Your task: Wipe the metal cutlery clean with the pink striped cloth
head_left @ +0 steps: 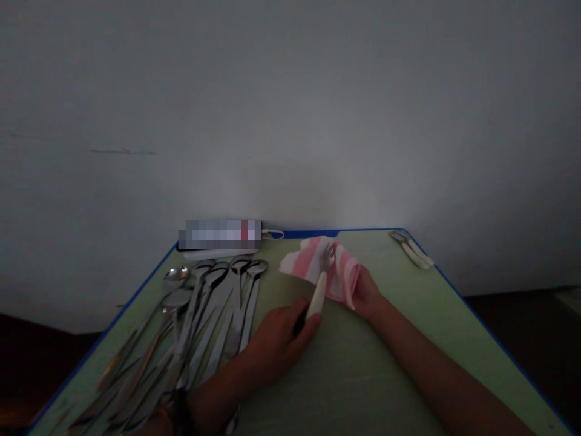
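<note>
My left hand (288, 330) is closed around the white handle of a fork (318, 293). The fork points up and away, and its metal head lies against a pink-and-white striped cloth (302, 261). My right hand (367, 293) grips that cloth from its right side, with most of the fingers hidden behind the fabric. To the left of my left hand, several spoons and other metal cutlery (218, 315) lie spread on the table. At the far right, white-handled cutlery (413, 249), with at least one fork head, lies together near the edge.
The light green table (363, 369) has a blue edge and stands against a grey wall (290, 109). A blurred-out device (220, 235) with a white cable (275, 232) sits at the back left, behind the spoons.
</note>
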Demonstrator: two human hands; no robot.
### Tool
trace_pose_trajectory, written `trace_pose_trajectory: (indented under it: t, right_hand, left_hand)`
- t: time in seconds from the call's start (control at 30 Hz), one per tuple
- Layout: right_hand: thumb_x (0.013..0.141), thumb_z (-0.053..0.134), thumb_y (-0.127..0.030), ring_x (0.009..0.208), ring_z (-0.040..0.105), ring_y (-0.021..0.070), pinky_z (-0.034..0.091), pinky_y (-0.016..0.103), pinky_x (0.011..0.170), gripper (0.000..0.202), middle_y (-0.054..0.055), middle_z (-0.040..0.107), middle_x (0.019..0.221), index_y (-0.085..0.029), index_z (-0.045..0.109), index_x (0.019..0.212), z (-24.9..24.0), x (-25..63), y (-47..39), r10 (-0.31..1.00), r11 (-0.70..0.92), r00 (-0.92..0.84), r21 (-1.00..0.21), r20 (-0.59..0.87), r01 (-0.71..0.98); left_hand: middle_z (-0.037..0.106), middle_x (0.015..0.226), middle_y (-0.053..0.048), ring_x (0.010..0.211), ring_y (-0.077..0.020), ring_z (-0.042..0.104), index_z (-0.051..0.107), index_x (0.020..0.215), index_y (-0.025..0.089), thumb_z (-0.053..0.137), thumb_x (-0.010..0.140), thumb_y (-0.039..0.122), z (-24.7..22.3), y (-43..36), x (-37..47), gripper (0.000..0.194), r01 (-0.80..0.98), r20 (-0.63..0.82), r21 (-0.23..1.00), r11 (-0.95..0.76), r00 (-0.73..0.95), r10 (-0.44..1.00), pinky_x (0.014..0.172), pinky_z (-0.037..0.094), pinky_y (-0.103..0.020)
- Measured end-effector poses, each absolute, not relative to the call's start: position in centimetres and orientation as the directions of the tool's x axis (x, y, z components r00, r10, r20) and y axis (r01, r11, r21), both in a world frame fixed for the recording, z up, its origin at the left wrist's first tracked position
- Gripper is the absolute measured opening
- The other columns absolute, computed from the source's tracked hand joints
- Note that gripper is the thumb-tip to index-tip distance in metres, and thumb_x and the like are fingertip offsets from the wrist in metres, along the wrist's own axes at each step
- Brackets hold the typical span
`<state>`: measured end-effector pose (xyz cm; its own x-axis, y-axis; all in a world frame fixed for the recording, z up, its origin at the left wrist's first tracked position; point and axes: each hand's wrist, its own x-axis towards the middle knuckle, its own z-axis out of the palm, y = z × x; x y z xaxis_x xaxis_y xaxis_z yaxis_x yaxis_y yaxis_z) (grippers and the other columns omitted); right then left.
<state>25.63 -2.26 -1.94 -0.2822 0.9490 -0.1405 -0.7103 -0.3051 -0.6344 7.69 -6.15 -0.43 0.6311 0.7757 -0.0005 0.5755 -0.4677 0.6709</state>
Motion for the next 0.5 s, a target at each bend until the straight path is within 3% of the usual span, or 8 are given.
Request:
trace_pose_trajectory:
  t: [0.17, 0.33, 0.5]
  right_hand:
    - [0.068, 0.066, -0.023, 0.071, 0.063, 0.0151, 0.049, 0.029, 0.072, 0.019, 0.002, 0.068, 0.076, -0.016, 0.062, 0.085, -2.67, 25.6, -2.41, 0.975, -0.221, -0.17, -0.707, -0.143, -0.672]
    - [0.063, 0.072, -0.025, 0.069, 0.063, 0.0157, 0.049, 0.029, 0.069, 0.027, 0.004, 0.068, 0.078, -0.014, 0.062, 0.086, -2.55, 25.45, -2.49, 0.98, -0.186, -0.162, -0.794, -0.112, -0.578]
    - [0.061, 0.073, -0.026, 0.064, 0.062, 0.013, 0.049, 0.026, 0.066, 0.024, 0.001, 0.068, 0.074, -0.017, 0.063, 0.081, -2.69, 25.21, -2.38, 0.989, -0.142, -0.045, -0.813, -0.142, -0.565]
  left_hand:
    - [0.05, 0.062, 0.002, 0.056, -0.0121, 0.045, 0.046, 0.074, 0.018, 0.03, 0.089, 0.042, -0.91, -6.27, 7.71, 0.033, 0.585, 0.015, 0.612, -0.532, 0.664, 0.747, 0.051, 0.03, -0.022]
    - [0.053, 0.066, 0.0, 0.058, -0.0129, 0.047, 0.047, 0.075, 0.018, 0.028, 0.091, 0.041, -0.75, -6.35, 7.71, 0.034, 0.58, 0.017, 0.592, -0.56, 0.686, 0.727, 0.054, 0.032, -0.023]
    - [0.054, 0.066, -0.001, 0.059, -0.0138, 0.049, 0.048, 0.076, 0.018, 0.027, 0.091, 0.043, -0.68, -6.43, 7.78, 0.035, 0.602, 0.004, 0.569, -0.56, 0.679, 0.734, 0.055, 0.033, -0.024]
